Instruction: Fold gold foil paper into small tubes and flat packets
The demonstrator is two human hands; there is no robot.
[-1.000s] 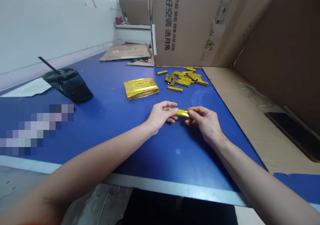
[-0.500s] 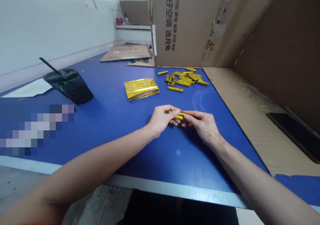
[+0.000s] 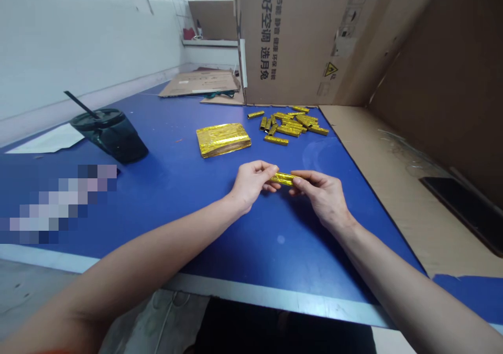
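Observation:
Between my two hands is a narrow folded strip of gold foil paper (image 3: 284,179), held just above the blue table. My left hand (image 3: 253,182) pinches its left end between thumb and fingers. The right end is gripped by my right hand (image 3: 323,192), thumb on the near side. Beyond my hands lies a stack of gold foil paper sheets (image 3: 223,139). A loose pile of folded gold foil strips (image 3: 291,125) is spread to the right of the stack, near the cardboard.
A dark tumbler with a straw (image 3: 113,136) stands at the left beside white paper (image 3: 47,140). A large cardboard box (image 3: 298,44) walls off the back right. Flat cardboard (image 3: 198,84) lies at the back. A dark phone-like slab (image 3: 463,212) rests at the right.
My hands have moved slightly apart along the gold foil strip. More of the strip now shows between them, looking flatter and longer.

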